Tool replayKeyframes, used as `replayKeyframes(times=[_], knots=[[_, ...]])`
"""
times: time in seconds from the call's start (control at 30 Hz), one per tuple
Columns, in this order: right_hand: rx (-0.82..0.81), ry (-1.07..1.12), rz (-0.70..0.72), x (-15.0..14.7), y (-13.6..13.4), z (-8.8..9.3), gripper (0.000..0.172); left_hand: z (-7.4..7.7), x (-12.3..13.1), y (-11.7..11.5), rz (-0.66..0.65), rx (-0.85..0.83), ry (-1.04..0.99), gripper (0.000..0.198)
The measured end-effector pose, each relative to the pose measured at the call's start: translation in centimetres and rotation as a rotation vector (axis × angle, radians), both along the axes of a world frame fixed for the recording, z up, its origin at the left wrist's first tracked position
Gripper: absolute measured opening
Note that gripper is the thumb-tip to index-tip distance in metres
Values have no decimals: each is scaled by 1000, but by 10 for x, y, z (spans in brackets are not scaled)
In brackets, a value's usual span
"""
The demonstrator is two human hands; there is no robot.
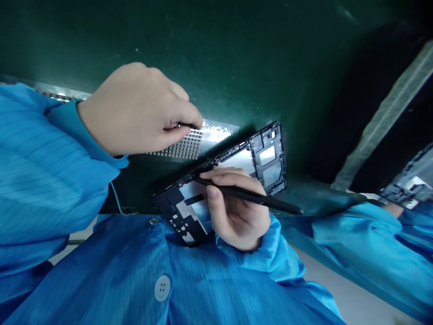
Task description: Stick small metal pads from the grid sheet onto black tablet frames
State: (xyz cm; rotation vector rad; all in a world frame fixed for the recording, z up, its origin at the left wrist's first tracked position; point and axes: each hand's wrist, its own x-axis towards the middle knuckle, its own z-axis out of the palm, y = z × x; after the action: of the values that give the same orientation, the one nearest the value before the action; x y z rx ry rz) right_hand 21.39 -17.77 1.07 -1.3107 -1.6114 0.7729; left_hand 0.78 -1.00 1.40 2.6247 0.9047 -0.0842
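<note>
My left hand (142,110) is closed in a pinch, thumb against forefinger, over a clear sheet with rows of small grey pads (184,145). Something small and dark shows between those fingertips, too small to name. In my right hand (240,205) is a pair of slim black tweezers (264,199), held like a pen. Their tip reaches the long edge of a black tablet-like device frame (269,174). That frame lies tilted between the bench and my body, its inner side with silvery panels facing up. My right hand covers its middle.
A green mat (237,58) covers the bench. Another strip of pads (61,95) lies behind my left sleeve. At the right are a black area with a greyish tape strip (385,117), a co-worker's blue sleeve (368,234) and a similar device (411,185). A cord hangs from my left wristband (89,133).
</note>
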Motion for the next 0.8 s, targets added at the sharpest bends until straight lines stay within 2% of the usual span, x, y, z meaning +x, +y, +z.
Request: replayKeyframes(times=[0.13, 0.23, 0.33, 0.4, 0.57, 0.67, 0.8], knots=[[-26, -113, 126, 12, 13, 19, 39, 5, -1, -1, -1, 6, 19, 48], [-91, -113, 129, 28, 44, 28, 26, 2, -3, 0, -16, 28, 0, 51], [-168, -179, 144, 40, 75, 23, 9, -4, -3, 1, -9, 7, -44, 52], [-194, -199, 155, 42, 86, 15, 8, -7, -2, 2, 5, -12, -70, 52], [-180, -164, 120, 42, 87, 3, 15, 0, 1, 0, 23, -44, 5, 54], [-176, -154, 134, 43, 86, 2, 13, 4, 1, -1, 17, -24, 58, 57], [-157, -177, 149, 42, 90, 4, 13, 1, 0, 0, 5, -2, 8, 53]])
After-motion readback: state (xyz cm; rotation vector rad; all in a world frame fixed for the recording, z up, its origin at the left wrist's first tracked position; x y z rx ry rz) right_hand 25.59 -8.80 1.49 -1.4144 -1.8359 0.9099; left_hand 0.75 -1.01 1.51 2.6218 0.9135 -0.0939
